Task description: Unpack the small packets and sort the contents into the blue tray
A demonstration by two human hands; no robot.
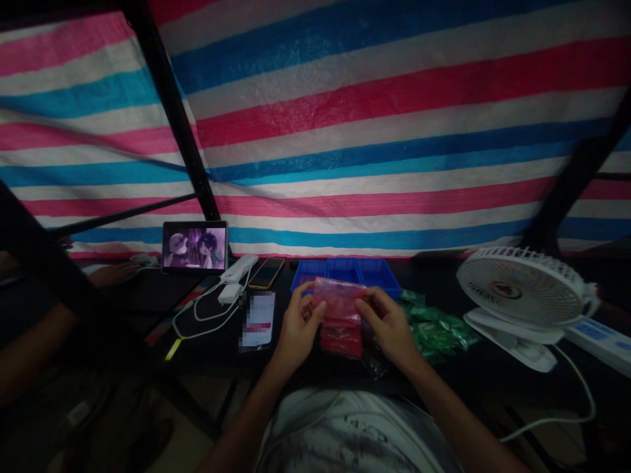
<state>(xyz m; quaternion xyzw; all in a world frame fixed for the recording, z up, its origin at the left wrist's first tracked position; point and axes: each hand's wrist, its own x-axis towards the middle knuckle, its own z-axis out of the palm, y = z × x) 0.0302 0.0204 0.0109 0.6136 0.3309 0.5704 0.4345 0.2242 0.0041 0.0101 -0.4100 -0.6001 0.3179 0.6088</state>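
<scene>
My left hand [298, 326] and my right hand [387, 326] pinch the top corners of a clear plastic bag [340, 309] above the dark table. Red material fills its lower part, and the contents are hard to make out. Behind the bag stands a blue compartment tray [345, 270], partly hidden by it. A heap of small green packets [436, 330] lies just right of my right hand. Some dark, shiny plastic [372, 363] lies under the bag's lower edge.
Left of my hands are a smartphone [266, 272], a blurred white card or screen [259, 320], white cables and a tablet [194, 246] showing a cartoon. A white clip fan [522, 289] and power strip [599, 341] stand right. A co-worker's hand [113, 274] rests far left behind a black frame post [170, 108]. A striped tarp [394, 125] hangs behind.
</scene>
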